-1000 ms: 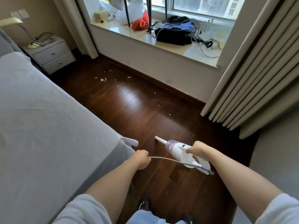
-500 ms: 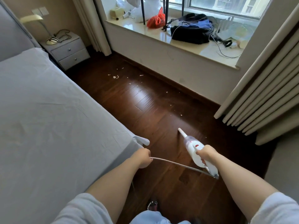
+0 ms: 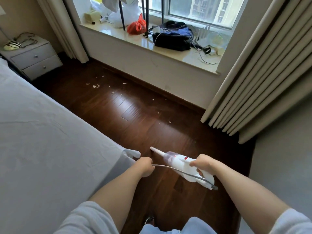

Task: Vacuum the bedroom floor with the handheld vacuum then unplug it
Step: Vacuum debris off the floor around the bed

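My right hand (image 3: 203, 163) grips the handle of a white handheld vacuum (image 3: 179, 162) with a clear dust cup and a red button. Its narrow nozzle points left and down at the dark wooden floor (image 3: 138, 119) near the bed corner. A grey power cord (image 3: 177, 170) runs from the vacuum's rear end to my left hand (image 3: 145, 166), which holds it in a closed fist. Small white scraps (image 3: 96, 86) lie scattered on the floor toward the window wall and the nightstand.
A bed with a grey sheet (image 3: 50, 141) fills the left. A white nightstand (image 3: 33, 59) stands at the far left. Beige curtains (image 3: 263, 73) hang on the right. The window ledge (image 3: 168, 51) holds bags and cables.
The vacuum has swung back from pointing toward the window wall to pointing left near the bed corner. My left hand has kept hold of the cord.
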Action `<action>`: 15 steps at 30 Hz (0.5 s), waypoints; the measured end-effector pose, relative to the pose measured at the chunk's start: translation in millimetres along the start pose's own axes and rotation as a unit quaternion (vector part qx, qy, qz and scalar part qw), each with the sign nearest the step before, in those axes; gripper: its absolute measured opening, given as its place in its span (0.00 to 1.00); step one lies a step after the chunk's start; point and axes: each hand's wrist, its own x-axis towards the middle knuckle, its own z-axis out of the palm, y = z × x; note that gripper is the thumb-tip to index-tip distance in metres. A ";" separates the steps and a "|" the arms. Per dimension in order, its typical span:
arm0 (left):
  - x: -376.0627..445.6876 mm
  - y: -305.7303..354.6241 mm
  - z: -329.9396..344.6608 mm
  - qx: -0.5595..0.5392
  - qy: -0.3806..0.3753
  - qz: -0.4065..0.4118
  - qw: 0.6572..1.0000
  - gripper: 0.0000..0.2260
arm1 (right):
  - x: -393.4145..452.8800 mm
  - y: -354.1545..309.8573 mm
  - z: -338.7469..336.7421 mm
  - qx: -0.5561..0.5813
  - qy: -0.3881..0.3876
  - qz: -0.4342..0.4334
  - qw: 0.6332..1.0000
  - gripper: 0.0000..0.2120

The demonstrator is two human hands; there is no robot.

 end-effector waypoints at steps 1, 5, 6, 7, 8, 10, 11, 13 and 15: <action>1.5 3.7 0.1 0.007 0.001 0.002 1.000 0.15 | -1.5 3.3 2.4 0.010 0.000 0.001 1.000 0.21; 5.0 16.6 -2.6 0.013 0.008 0.005 1.000 0.14 | -1.4 16.0 0.2 0.029 0.030 0.003 0.999 0.19; 5.5 18.8 -2.1 0.010 0.008 0.004 1.000 0.14 | -1.0 18.2 -2.5 0.037 0.034 0.009 0.999 0.18; 5.2 20.6 -1.4 0.007 0.007 0.004 1.000 0.13 | 0.0 20.1 -4.5 0.042 0.040 0.014 0.998 0.18; 4.6 24.9 0.2 0.005 0.007 0.004 1.000 0.13 | 1.1 24.3 -7.6 0.043 0.047 0.017 0.998 0.19; 3.5 33.7 3.4 0.001 0.010 0.009 1.000 0.13 | 4.3 31.8 -13.0 0.039 0.064 0.021 0.997 0.19; 2.4 37.9 7.2 -0.003 0.009 0.011 1.000 0.13 | 6.3 36.6 -15.3 0.037 0.067 0.024 0.997 0.19; 0.2 43.9 15.0 -0.013 0.002 0.008 1.000 0.13 | 10.2 44.0 -20.3 0.034 0.071 0.036 0.996 0.19; -4.0 47.1 18.6 -0.020 0.000 -0.002 1.000 0.12 | 14.8 51.5 -24.7 0.034 0.073 0.054 0.995 0.20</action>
